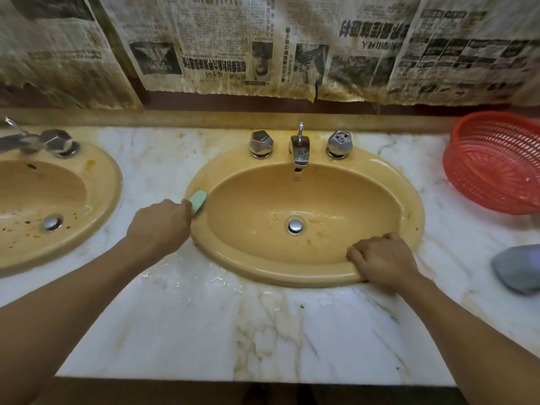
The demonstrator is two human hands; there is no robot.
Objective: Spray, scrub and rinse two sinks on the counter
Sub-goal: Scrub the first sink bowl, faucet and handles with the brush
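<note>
A marble counter [190, 317] was seen from above, with two yellow sinks set into it. The centre sink [263, 271] lay in the middle of the view, and the left sink [99, 182] was partly cut off at nine o'clock of the view.

The left hand [159, 226] was closed around a green scrub pad [198, 200], only the far end of which showed beyond the fingers. The pad was held against the rim of the centre sink at about nine o'clock of the basin. The right hand [382, 258] was laid on the front rim at about five o'clock, its fingers curled over the inner edge so that the rim was gripped.

A chrome faucet [300, 150] stood at twelve o'clock of the centre sink, between two faceted chrome knobs [261, 143]. A chrome drain plug [295, 225] sat at the bottom of the basin, with faint streaks around it. Water was pooled on the counter at about seven o'clock of this sink.

Brown spots were scattered in the left sink around its own drain.

A red plastic basket [496, 159] was tilted on the counter at two o'clock of the centre sink, well apart from it. A grey cloth [517, 268] lay at four o'clock, near the edge of the view. Stained newspaper [233, 42] was hung along the wall at twelve o'clock.
</note>
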